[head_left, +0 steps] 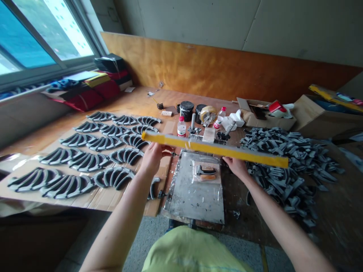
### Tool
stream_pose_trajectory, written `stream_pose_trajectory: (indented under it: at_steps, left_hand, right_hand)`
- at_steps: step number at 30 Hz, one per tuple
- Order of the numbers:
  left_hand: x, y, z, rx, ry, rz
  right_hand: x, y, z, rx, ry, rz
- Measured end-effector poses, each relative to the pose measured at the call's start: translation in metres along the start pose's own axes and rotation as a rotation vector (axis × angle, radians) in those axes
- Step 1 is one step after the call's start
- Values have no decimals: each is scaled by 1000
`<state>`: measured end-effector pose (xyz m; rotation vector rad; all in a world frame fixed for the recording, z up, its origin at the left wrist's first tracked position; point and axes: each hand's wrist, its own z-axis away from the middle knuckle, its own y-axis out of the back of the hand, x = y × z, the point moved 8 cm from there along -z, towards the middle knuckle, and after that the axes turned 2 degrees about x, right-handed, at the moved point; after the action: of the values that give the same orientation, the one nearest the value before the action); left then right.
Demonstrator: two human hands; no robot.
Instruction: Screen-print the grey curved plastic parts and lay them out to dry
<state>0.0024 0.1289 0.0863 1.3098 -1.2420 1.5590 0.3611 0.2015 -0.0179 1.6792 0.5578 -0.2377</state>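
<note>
A long yellow-edged screen frame (215, 148) is seen nearly edge-on, slanting down to the right above the metal base plate (195, 206). My left hand (154, 155) grips it near its left end, with fingers curled under it. My right hand (236, 165) holds its lower edge right of the middle; the frame hides part of those fingers. Below, between my hands, a grey curved plastic handle (205, 172) lies in a small pale holder (198, 179) on the plate. Clamps with upright posts (193, 122) stand behind the frame.
Rows of grey curved parts (82, 161) lie fanned out on cardboard at left. A big loose pile (283, 162) of similar parts is at right. Behind stand black tubs (186, 110), a red-capped bottle (181, 127), a tape roll (208, 114) and cardboard boxes (320, 113).
</note>
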Motion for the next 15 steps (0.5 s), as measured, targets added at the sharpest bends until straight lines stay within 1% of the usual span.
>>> stream_pose_trajectory:
  at_steps: [2, 4, 6, 7, 8, 9, 10, 11, 12, 13, 14, 15]
  left_hand:
    - [8, -9, -12, 10, -18, 21]
    - [8, -12, -16, 40, -25, 39]
    - [-2, -7, -9, 104, -30, 62]
    - [-13, -5, -1, 127, -13, 67]
    - [-28, -5, 10, 126, 33, 53]
    - [-49, -9, 23, 87, 116, 16]
    - [-73, -16, 39, 11, 236, -35]
    - [-99, -26, 58, -90, 380, -92]
    - [-125, -35, 80, -189, 523, -126]
    - [-145, -42, 100, -238, 631, -121]
    - [-160, -47, 116, -243, 705, -90]
    - [-171, -47, 128, -201, 740, -41]
  right_hand:
    - [-9, -30, 23, -80, 74, -37]
    - [-23, -53, 39, -145, 159, -46]
    - [-36, -66, 46, -186, 223, -22]
    - [-41, -68, 47, -198, 240, -8]
    - [-46, -66, 47, -203, 252, 1]
    - [-52, -62, 48, -198, 262, 6]
    - [-61, -55, 50, -185, 275, 9]
    - [-72, -47, 55, -163, 300, 12]
    - [-88, -40, 62, -138, 343, 16]
    - [-107, -34, 72, -117, 405, 22]
    - [-127, -30, 83, -105, 484, 28]
    - [-146, -29, 95, -106, 575, 30]
